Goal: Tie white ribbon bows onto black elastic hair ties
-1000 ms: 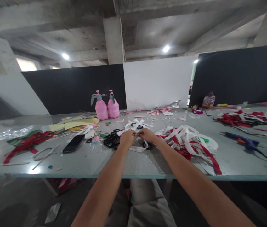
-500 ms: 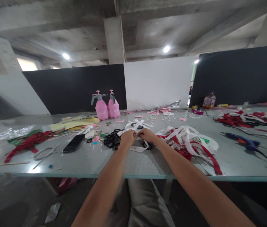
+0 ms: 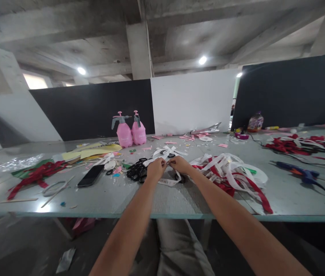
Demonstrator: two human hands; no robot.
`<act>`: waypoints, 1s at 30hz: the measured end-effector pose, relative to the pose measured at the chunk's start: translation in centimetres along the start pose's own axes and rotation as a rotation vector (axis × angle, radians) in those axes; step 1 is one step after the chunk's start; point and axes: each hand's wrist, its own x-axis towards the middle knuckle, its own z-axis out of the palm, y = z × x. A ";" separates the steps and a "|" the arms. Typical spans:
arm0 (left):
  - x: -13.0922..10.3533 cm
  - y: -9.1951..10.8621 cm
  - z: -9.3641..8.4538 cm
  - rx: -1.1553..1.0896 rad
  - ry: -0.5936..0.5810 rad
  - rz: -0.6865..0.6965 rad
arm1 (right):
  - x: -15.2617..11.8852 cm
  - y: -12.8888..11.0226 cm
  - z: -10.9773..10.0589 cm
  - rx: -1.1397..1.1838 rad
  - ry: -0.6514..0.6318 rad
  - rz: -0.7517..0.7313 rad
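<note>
My left hand [image 3: 157, 168] and my right hand [image 3: 179, 165] meet over the middle of the table, fingers pinched together on a white ribbon [image 3: 168, 182]. Dark printed lettering shows on the ribbon's loop, which hangs below my fingertips. Just beyond the hands lie white ribbon bows [image 3: 166, 151]. A heap of black elastic bands [image 3: 136, 171] sits against the left side of my left hand. To the right of my right forearm spreads a tangle of white and red ribbons [image 3: 222, 170]. The exact spot where the fingers grip is too small to make out.
A phone [image 3: 90, 176] lies left of the hands, with red ribbon [image 3: 37, 175] farther left. Two pink spray bottles [image 3: 124, 134] stand at the back. A blue glue gun [image 3: 297, 172] with its cord rests on the right. Pink scraps [image 3: 187, 137] litter the far side.
Both hands stay pinched on the white ribbon, almost in the same place. The ribbon's hanging loop has shifted slightly, and the whole view has moved a little.
</note>
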 end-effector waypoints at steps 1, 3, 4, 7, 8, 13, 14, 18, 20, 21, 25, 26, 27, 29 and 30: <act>0.0 0.1 -0.1 -0.022 0.004 -0.005 | 0.0 0.0 0.0 -0.003 0.006 -0.004; -0.1 0.2 -0.2 -0.069 0.019 0.002 | 0.0 0.1 0.0 -0.010 0.005 -0.012; -0.1 0.2 -0.2 -0.092 0.028 0.012 | 0.0 0.2 0.0 -0.013 0.001 -0.016; 0.1 0.0 -0.1 -0.149 0.051 0.037 | 0.1 0.4 0.1 0.002 -0.009 -0.018; 0.2 -0.1 -0.1 -0.164 0.057 0.040 | 0.2 0.4 0.2 0.013 -0.004 -0.018; 0.6 -0.7 0.4 -0.230 0.081 0.037 | 0.2 0.5 0.3 0.036 0.007 -0.020; 0.7 -0.8 0.4 -0.240 0.084 0.038 | 0.2 0.5 0.3 0.032 0.004 -0.020; 0.8 -1.2 0.8 -0.258 0.085 0.041 | 0.1 0.6 0.3 0.032 -0.001 -0.033; 0.8 -1.3 0.9 -0.255 0.089 0.028 | 0.2 0.6 0.3 0.060 0.000 -0.033; 0.8 -1.4 1.0 -0.254 0.095 0.017 | 0.2 0.6 0.3 0.079 0.004 -0.030; 0.8 -1.4 0.9 -0.278 0.138 -0.008 | 0.2 0.4 0.1 0.128 0.052 -0.014; 0.8 -1.3 0.9 -0.289 0.149 -0.008 | 0.2 0.3 0.0 0.125 0.071 -0.007; 0.8 -1.2 0.8 -0.300 0.151 -0.012 | 0.1 0.3 -0.1 0.120 0.091 0.003; 0.8 -1.1 0.7 -0.315 0.103 -0.040 | 0.1 0.1 -0.3 0.113 0.129 0.020; 0.8 -1.1 0.7 -0.323 0.051 -0.058 | 0.1 0.1 -0.3 0.116 0.146 0.024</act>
